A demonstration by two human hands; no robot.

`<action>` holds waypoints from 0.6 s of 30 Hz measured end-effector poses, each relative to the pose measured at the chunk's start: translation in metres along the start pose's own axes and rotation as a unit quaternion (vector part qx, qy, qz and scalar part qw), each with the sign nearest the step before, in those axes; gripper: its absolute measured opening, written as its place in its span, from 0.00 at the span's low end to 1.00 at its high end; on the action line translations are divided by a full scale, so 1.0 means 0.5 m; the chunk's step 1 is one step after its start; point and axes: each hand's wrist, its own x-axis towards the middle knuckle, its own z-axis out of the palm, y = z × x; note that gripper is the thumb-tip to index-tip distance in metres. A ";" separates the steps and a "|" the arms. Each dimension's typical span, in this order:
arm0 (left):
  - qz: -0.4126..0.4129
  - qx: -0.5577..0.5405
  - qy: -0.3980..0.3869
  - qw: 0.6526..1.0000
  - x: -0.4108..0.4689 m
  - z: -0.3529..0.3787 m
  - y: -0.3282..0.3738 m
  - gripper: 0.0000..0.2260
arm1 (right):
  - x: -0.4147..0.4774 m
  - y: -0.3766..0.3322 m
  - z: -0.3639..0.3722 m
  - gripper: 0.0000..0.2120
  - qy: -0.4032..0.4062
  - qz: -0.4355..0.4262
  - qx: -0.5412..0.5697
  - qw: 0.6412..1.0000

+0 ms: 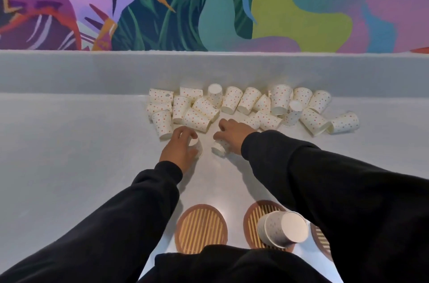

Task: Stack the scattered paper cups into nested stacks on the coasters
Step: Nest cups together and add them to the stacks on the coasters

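While the left hand (180, 147) curls its fingers around one upside-down white paper cup with coloured dots (197, 146), the right hand (232, 135) grips a second dotted cup (220, 147) lying on its side. Behind them, loose dotted cups (232, 99) lie scattered on the pale grey table (69, 143). Nearer the person, a nested cup stack (282, 228) stands on a round striped wooden coaster (253, 217).

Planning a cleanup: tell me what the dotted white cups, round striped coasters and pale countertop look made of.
Dotted white cups: thin matte paper, going by printed dots and thin rims. Round striped coasters: probably bamboo or wood slats, brown rim, matte. Pale countertop: smooth, slightly glossy, perhaps laminate; glare shows between coasters.
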 end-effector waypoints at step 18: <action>-0.008 -0.239 0.059 0.969 -0.006 -0.022 0.085 0.28 | -0.014 -0.001 0.067 0.24 0.013 0.153 0.385 0.910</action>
